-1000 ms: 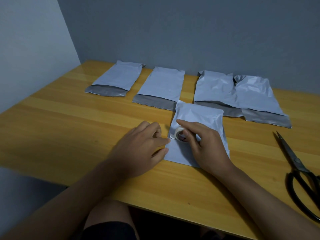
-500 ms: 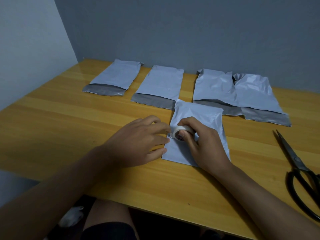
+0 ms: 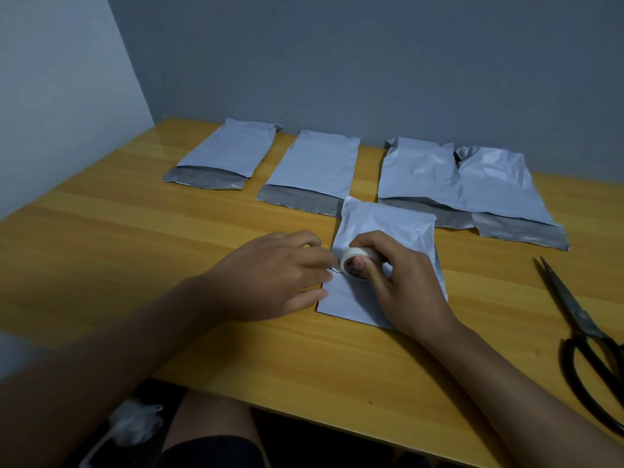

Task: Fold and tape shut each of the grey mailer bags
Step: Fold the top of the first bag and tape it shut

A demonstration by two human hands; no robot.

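Under both hands sits the folded mailer bag on the tabletop, flap already turned. Right hand grasps the tape roll, thumb through the core, fingers curled over the rim. Left hand is at the roll's left edge, fingertips apparently picking at the tape end; can't tell if they've actually got it.

Risks:
- tape end slips back onto the roll, needs re-finding
- pull lifts the light bag since nothing pins it, fold springs open
- strip lands skewed or sticks to itself, seam stays partly open
- scissors lie well to the right of the right fingers; reaching means letting go of the roll or the strip

Four unfolded mailer bags lie beyond the fingertips, grey flaps showing.
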